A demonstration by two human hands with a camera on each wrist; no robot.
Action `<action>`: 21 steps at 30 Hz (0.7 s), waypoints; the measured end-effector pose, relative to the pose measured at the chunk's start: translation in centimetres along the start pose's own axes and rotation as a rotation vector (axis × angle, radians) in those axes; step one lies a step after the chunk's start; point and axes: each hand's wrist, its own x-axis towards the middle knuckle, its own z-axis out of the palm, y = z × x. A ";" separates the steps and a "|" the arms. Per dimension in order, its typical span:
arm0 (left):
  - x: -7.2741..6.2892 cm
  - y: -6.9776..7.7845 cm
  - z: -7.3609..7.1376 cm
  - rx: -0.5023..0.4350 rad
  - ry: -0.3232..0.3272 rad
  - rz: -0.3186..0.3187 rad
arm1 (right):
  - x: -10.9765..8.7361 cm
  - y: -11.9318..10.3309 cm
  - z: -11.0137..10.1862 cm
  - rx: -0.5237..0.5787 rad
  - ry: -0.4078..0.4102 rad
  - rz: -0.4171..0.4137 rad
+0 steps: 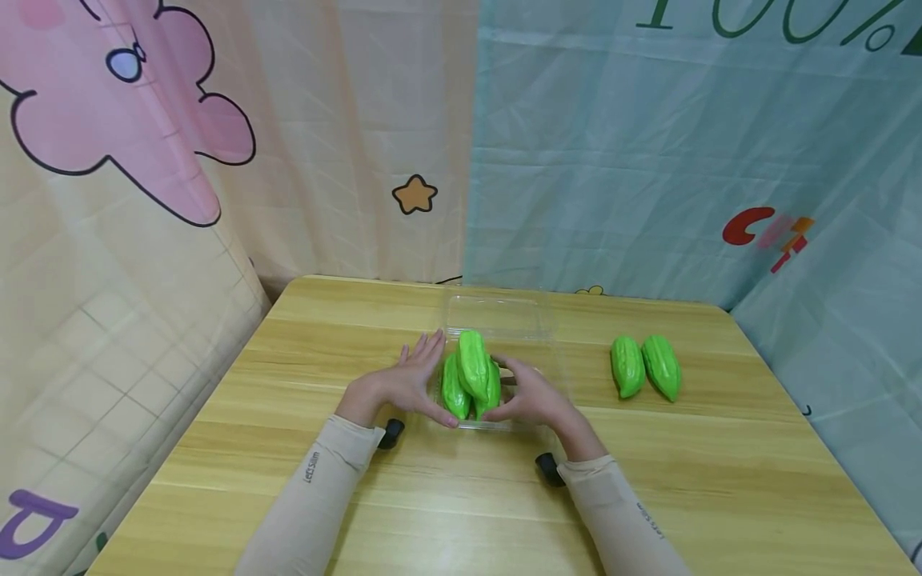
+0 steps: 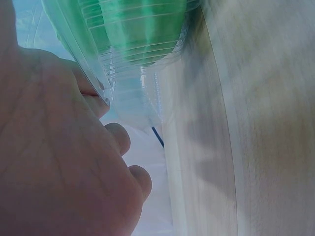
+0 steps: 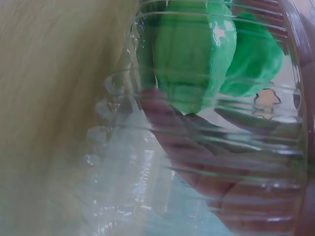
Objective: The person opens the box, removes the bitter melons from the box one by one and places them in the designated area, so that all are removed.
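A clear plastic box [image 1: 497,426] with its lid [image 1: 493,316] folded back holds several glossy green ridged fruits. One fruit [image 1: 472,362] lies on top of the others. My left hand [image 1: 403,384] is spread along the box's left side, thumb at the front corner; fingertips [image 2: 101,105] meet the rim in the left wrist view. My right hand [image 1: 533,394] is inside the box, thumb and fingers curved round the right-hand fruit [image 1: 493,390]. In the right wrist view, its fingers [image 3: 170,123] and a green fruit [image 3: 197,54] show through the ribbed clear wall.
Two more green ridged fruits [image 1: 644,368] lie side by side on the wooden table [image 1: 461,496], right of the box. Printed curtains [image 1: 648,160] hang behind and beside the table. A black wrist device [image 1: 550,470] sits below each hand.
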 end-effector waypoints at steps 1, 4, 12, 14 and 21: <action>0.0 0.0 0.0 0.001 0.000 0.000 | 0.0 0.0 0.1 -0.004 0.002 0.004; 0.0 0.0 0.0 -0.001 -0.001 0.000 | 0.1 0.0 0.3 -0.021 0.014 0.015; -0.1 0.0 0.1 0.013 -0.008 -0.004 | 0.2 -0.4 0.9 -0.058 0.073 0.051; -0.1 0.0 0.1 0.014 -0.007 -0.002 | 0.3 -0.5 1.0 -0.051 0.081 0.055; 0.0 -0.1 0.1 0.005 0.001 0.008 | 0.3 -0.6 1.2 -0.048 0.090 0.100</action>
